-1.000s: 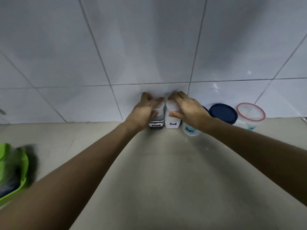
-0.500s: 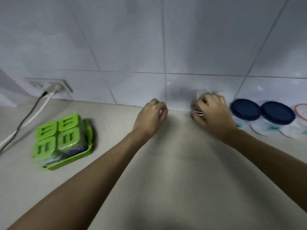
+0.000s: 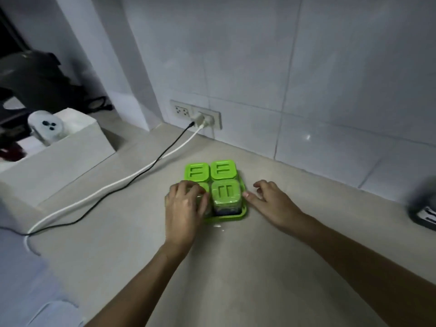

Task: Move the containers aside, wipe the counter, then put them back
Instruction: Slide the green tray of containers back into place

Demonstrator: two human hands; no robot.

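A green tray point(image 3: 226, 217) holding several small jars with green lids stands on the beige counter point(image 3: 236, 267), a little out from the tiled wall. The two back lids point(image 3: 210, 171) and the front right jar point(image 3: 227, 192) are in plain sight. My left hand point(image 3: 185, 208) lies over the front left jar with its fingers curled around it, hiding most of it. My right hand point(image 3: 271, 201) is at the tray's right side, fingers spread, thumb tip close to the rim. A blurred dark labelled container point(image 3: 424, 208) shows at the right edge.
A wall socket point(image 3: 195, 113) with two plugs sits behind the tray. A white and a black cable point(image 3: 132, 178) run from it to the left across the counter. A white box point(image 3: 59, 147) and a dark kettle point(image 3: 30, 76) stand at the far left.
The view has swung left, away from the salt and sauce jars by the wall. Both hands have left those jars and come to the green tray, the left one closing over its front left jar.
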